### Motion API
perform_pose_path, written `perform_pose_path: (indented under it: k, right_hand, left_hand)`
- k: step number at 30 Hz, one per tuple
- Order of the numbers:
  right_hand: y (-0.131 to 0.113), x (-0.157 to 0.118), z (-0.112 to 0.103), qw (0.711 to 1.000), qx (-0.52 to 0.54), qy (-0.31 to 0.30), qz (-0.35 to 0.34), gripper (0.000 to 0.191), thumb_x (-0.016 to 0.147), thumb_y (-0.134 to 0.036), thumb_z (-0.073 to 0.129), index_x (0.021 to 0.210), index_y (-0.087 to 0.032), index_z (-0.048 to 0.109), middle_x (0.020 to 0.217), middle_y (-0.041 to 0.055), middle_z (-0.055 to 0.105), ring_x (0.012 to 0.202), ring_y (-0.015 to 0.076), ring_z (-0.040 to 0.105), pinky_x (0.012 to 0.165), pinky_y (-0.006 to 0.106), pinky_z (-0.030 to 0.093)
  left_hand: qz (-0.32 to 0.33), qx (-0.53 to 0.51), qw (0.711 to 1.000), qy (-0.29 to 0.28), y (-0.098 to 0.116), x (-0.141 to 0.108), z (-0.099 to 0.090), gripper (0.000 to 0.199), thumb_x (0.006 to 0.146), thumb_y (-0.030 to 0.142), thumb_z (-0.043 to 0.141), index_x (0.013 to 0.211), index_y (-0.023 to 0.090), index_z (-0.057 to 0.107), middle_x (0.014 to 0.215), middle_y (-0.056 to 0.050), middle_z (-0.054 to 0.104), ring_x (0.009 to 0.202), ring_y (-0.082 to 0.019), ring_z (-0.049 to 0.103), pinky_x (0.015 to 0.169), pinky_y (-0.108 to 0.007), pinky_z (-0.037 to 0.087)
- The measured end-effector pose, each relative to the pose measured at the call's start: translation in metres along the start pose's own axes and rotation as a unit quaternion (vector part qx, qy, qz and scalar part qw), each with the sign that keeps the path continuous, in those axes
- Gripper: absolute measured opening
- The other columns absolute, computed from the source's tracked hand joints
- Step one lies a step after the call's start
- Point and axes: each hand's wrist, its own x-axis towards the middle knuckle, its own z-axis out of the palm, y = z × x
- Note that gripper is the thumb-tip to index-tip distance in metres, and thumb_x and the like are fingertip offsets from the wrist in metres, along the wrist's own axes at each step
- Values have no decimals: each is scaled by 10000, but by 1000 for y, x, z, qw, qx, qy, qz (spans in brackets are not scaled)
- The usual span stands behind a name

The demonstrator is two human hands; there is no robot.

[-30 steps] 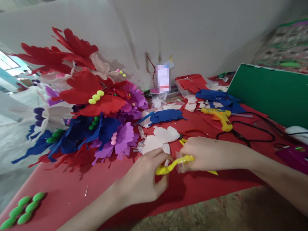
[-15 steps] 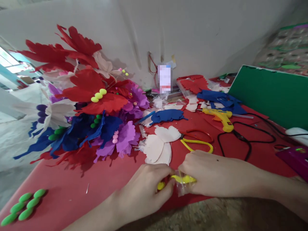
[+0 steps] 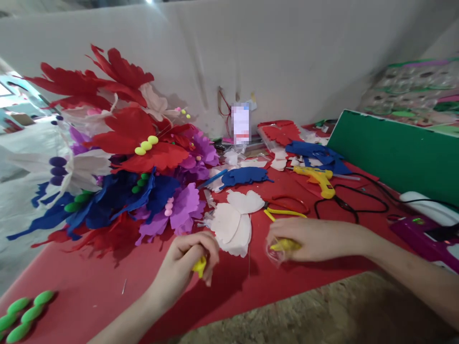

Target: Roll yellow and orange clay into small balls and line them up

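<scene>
My left hand (image 3: 184, 260) is closed on a small yellow piece (image 3: 199, 266), most of it hidden by the fingers. Farther right, my right hand (image 3: 308, 239) grips a small clear plastic bag (image 3: 275, 255) with yellow pieces (image 3: 285, 245) inside. Between the hands, white petal-shaped cutouts (image 3: 233, 222) lie on the red table (image 3: 229, 296). Just beyond my right hand are pliers (image 3: 285, 211) with one yellow and one red handle.
Red, blue, purple and white butterfly decorations (image 3: 139, 129) crowd the left. Green bead-like pieces (image 3: 30, 315) lie front left. A yellow glue gun (image 3: 321, 179) with a black cord, blue cutouts (image 3: 245, 177) and a green board (image 3: 394, 153) stand at the back and right.
My hands have moved apart, the left one to the left with a yellow piece, the right one slightly right and up with the bag. The view has shifted slightly.
</scene>
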Motion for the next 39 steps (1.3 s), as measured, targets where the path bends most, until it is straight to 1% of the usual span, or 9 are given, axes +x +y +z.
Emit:
perform_pose_path:
  k: [5,8,11,14,17,20,24,30,39]
  right_hand:
    - [0,12,8,997,-2,-48,-54,471,618,-276,682,1052,-152,549,1084,82,502,1046,220,454,858,321,389]
    - [5,27,-4,998,23,46,-46,351,751,-345,580,1057,-176,555,1101,57,530,1037,163,473,896,281,372]
    - [14,54,-10,987,6,158,35,313,865,-285,420,1101,-103,517,1115,121,532,1062,187,462,910,333,362]
    - [20,82,-8,978,-27,183,96,328,839,-298,493,1078,-75,519,1084,136,543,1032,229,487,865,401,404]
    - [23,99,-4,976,-55,173,119,312,831,-327,522,1079,-137,522,1103,78,539,977,198,533,821,411,450]
    - [26,108,-2,972,-68,176,142,316,844,-322,504,1110,-152,506,1126,75,526,968,191,539,809,406,463]
    - [30,110,-4,969,-54,174,167,314,846,-318,501,1115,-157,503,1131,76,523,966,189,540,806,401,466]
    - [20,110,-16,978,38,131,158,297,847,-322,499,1090,-153,520,1097,65,542,927,181,554,777,376,480]
    - [-8,115,-22,986,158,37,26,366,932,-329,289,946,-124,591,922,38,623,797,104,598,743,281,494]
  left_hand:
    - [-62,-6,997,-33,-12,2,2,288,663,390,435,469,176,431,314,74,303,246,-44,252,285,-189,297]
    - [-84,41,994,-51,-16,6,-2,385,627,472,572,447,160,436,319,63,361,267,-49,337,312,-177,312]
    - [-117,95,986,-71,-20,9,-2,422,628,429,647,405,134,444,329,31,437,299,-58,433,338,-154,300]
    - [-147,123,979,-75,-23,13,2,400,737,424,551,506,97,550,387,9,512,316,-47,459,366,-140,316]
    - [-170,134,974,-74,-24,17,4,343,807,349,466,979,78,588,422,22,557,296,-53,445,353,-138,324]
    - [-197,182,960,-82,-21,19,4,533,825,200,412,1329,103,270,361,72,512,255,-71,403,309,-136,317]
    - [-213,249,940,-95,-14,17,5,567,832,138,365,1371,135,187,368,74,503,264,-63,396,302,-122,319]
    - [-216,247,940,-89,-12,16,10,577,839,159,380,1375,116,170,401,65,509,288,-59,407,320,-126,343]
    - [-210,207,950,-98,-16,16,7,589,821,172,402,1361,73,186,398,65,501,276,-51,389,321,-121,335]
